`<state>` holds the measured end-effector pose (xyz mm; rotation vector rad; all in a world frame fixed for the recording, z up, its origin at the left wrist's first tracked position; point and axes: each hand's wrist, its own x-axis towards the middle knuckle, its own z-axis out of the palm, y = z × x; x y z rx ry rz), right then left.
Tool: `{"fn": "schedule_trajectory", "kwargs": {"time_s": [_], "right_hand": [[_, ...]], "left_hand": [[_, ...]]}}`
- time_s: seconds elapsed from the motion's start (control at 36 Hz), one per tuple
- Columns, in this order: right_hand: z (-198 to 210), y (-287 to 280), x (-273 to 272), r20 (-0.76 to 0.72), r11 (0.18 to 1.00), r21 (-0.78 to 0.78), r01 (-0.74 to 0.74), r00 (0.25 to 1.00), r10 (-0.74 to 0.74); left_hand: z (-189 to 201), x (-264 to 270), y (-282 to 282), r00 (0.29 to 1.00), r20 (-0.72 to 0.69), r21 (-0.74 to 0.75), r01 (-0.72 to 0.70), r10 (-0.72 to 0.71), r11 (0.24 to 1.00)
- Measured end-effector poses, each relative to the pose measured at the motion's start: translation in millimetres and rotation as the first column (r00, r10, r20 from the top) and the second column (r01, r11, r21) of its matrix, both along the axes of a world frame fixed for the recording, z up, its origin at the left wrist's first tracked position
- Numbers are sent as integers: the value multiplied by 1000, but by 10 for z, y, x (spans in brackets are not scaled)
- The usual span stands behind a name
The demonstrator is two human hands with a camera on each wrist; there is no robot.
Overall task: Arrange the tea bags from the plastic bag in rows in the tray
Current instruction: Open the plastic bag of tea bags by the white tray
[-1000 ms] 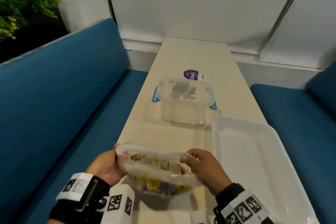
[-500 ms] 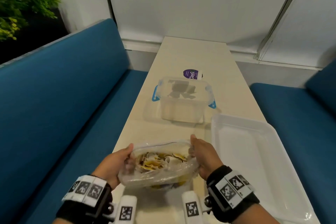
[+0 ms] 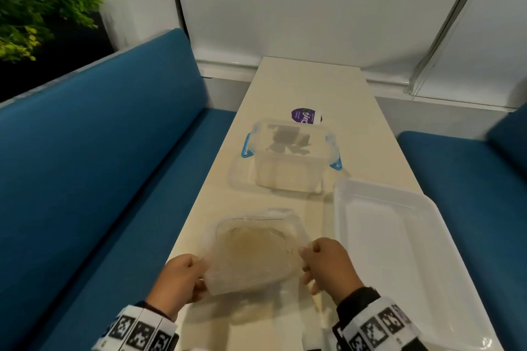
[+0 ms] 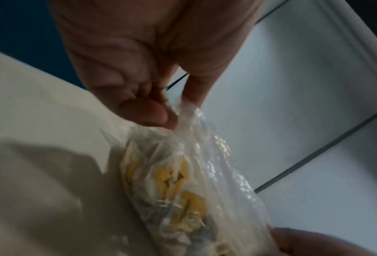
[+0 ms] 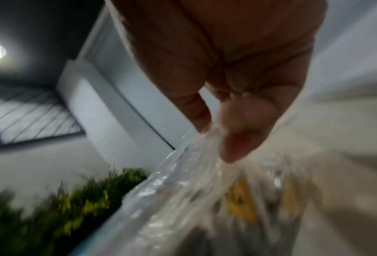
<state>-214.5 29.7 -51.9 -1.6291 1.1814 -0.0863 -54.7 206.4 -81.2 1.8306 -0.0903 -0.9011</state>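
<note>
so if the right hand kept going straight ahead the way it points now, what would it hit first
The right hand pinches the plastic bag and points forward and slightly left. Beyond the bag, the clear container with blue clips probably comes first, though depth is unclear.

Clear plastic bag (image 3: 253, 251) of yellow-tagged tea bags (image 4: 178, 180) hanging above tabletop (image 3: 308, 85); white tray (image 3: 399, 259) lying empty alongside, right.

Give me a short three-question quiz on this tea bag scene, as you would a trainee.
1. True or false: the white tray already holds tea bags.
2. Which hands hold the plastic bag? A) left hand only B) right hand only C) both
3. Fill in: the clear lidded box has ___ clips.

Key: 1 false, the tray holds nothing. 2 C, the left hand and the right hand each pinch a side. 3 blue.
</note>
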Motion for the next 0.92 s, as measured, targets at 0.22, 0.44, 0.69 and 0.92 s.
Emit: {"fn": "schedule_trajectory", "kwargs": {"time_s": [0.22,0.44,0.69,0.92], "right_hand": [[52,-81,29,268,483,868,111,714,-647],[-90,-12,77,246,552,820,153,776,-581],[-197,83,109,207,981,171,93,970,-128],[-259,-19,234,49,910,-412,-41,997,67]], "left_hand": [[103,-122,-44,827,-537,-309,-379,169,872],[120,-43,-184,661,-722,-372,-622,206,689],[-34,-29,-192,889,-443,-342,-285,114,895],[-87,99,-270,926,333,-25,-179,177,984]]}}
